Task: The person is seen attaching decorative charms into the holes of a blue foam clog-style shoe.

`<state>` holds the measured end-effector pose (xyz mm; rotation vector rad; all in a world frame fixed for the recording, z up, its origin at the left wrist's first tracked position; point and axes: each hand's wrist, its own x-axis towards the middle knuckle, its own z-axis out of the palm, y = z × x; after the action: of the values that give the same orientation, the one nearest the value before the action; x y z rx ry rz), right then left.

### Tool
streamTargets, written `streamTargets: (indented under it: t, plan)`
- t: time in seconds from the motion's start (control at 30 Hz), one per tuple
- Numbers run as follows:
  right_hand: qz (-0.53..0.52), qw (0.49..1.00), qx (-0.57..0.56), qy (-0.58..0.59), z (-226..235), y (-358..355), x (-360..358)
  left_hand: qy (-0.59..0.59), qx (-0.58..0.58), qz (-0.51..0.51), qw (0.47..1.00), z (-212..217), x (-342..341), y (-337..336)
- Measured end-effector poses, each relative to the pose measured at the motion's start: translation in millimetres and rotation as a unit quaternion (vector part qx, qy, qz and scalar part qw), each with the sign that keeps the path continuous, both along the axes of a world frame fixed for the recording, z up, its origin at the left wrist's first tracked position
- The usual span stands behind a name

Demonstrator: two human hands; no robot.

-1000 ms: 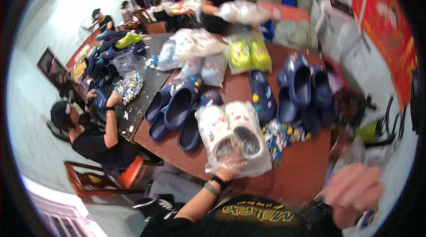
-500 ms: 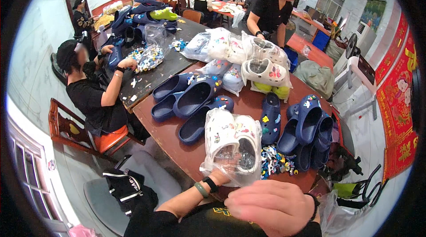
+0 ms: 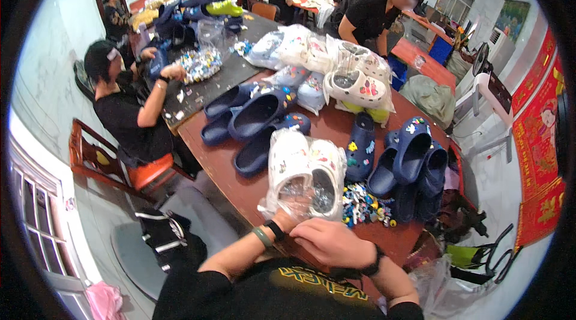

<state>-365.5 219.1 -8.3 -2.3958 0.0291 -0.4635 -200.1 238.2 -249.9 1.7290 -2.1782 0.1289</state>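
Note:
A pair of white clogs (image 3: 291, 167) with colourful charms lies in a clear plastic bag (image 3: 341, 200) at the table's near edge. My left hand (image 3: 287, 218) grips the clogs at their heel end, its fingers partly veiled by the plastic. Right beside it, my right hand (image 3: 333, 243) is closed, with bent fingers held together near the left wrist and the bag's near edge. Whatever the right fingertips pinch, if anything, is hidden. A heap of small multicoloured charms (image 3: 367, 206) is just right of the bag.
Navy clogs (image 3: 255, 116) stand left of the bag, more navy clogs (image 3: 414, 152) to the right. Bagged clogs (image 3: 360, 89) pile up at the table's far side. One co-worker (image 3: 129, 104) sits at the left with a navy clog; another person (image 3: 375, 14) leans over at the back.
My right hand has moved away from the camera and down to the left, beside my left wrist, its fingers now bent. The left hand stays at the bagged clogs. The view has shifted slightly.

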Motion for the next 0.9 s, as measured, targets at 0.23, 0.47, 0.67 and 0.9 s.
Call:
streamTargets:
  t: [0.23,0.47,0.67,0.9]
  plan:
    - [-0.021,0.956,0.062,0.287,-192,6,-24,0.041,0.069,-0.034,0.996,10,-2,-7]
    - [-0.363,0.897,0.247,-0.045,-223,-12,-30,0.153,0.025,0.061,0.986,43,-20,-9]
    - [-0.325,0.929,-0.177,-0.013,-159,-23,-17,0.143,-0.034,-0.027,0.989,5,-44,-10]
    - [-0.322,0.899,-0.258,0.144,-137,-43,-10,0.358,0.067,-0.11,0.925,95,-24,32]
